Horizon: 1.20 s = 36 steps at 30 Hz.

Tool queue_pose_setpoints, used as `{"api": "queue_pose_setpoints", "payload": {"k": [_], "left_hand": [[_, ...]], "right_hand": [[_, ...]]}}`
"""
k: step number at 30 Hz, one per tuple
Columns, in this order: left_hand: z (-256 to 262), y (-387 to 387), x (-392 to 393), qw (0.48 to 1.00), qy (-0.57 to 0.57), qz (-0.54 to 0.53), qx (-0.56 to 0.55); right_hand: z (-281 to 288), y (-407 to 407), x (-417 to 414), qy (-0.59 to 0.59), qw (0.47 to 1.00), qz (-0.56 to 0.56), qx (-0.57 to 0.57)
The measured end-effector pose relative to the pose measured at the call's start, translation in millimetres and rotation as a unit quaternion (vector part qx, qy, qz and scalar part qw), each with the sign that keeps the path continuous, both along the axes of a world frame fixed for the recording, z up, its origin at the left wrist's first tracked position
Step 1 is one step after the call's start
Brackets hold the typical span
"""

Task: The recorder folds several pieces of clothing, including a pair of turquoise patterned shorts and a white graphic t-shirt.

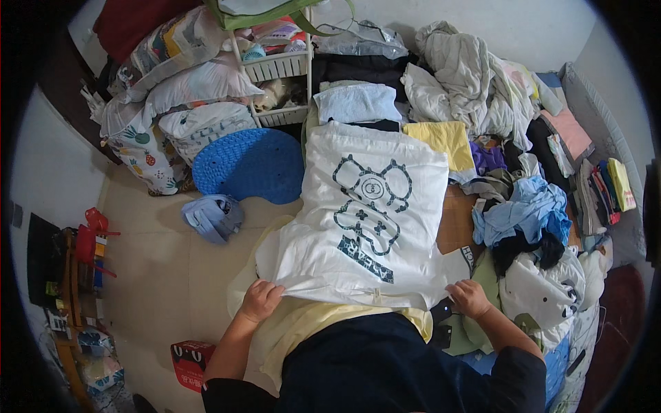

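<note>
A white T-shirt (320,206) with a dark cartoon bear print lies spread out before me, its print upside down from where I stand. My left hand (262,299) pinches the near left corner of its edge. On the other side, my right hand (469,298) grips the near right corner. Between them the edge is drawn fairly straight, and a small label shows at its middle. Pale yellow cloth (335,315) lies under the near edge, against my body.
A folded yellow garment (439,142) and a light blue towel (356,103) lie beyond the shirt. Crumpled clothes (526,206) are heaped at right. At left are a blue plastic board (248,165), a blue cap (213,217) and a red box (190,364) on the floor.
</note>
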<state>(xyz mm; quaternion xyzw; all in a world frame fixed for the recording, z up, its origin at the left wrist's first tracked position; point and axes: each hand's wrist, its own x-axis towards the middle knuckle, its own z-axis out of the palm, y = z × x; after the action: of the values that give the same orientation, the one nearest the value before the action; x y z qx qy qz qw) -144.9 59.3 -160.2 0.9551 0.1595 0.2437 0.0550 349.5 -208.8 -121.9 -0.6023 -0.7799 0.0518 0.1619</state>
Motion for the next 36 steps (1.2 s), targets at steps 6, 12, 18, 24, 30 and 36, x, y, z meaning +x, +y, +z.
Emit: {"api": "queue_pose_setpoints", "payload": {"k": [6,12,18,24,30,36], "left_hand": [[-4,-28,-15,0.999,0.019,0.014,-0.048],[6,-32,-28,0.998,0.003,0.032,-0.052],[15,-34,-35,0.989,0.104,0.003,-0.107],[35,35,-21,0.967,0.192,0.031,-0.166],[3,217,111,0.942,0.054,0.210,-0.256],[-68,361,201,0.850,-0.119,0.334,-0.389]], "right_hand": [[-26,-20,-16,0.023,0.998,0.036,-0.036],[-40,-28,-23,0.074,0.984,0.099,-0.128],[-29,17,-31,0.118,0.810,0.061,-0.571],[-94,132,102,0.104,0.924,-0.039,-0.365],[-113,259,215,0.491,0.737,-0.459,-0.072],[-129,328,234,0.448,0.696,-0.554,-0.088]]}}
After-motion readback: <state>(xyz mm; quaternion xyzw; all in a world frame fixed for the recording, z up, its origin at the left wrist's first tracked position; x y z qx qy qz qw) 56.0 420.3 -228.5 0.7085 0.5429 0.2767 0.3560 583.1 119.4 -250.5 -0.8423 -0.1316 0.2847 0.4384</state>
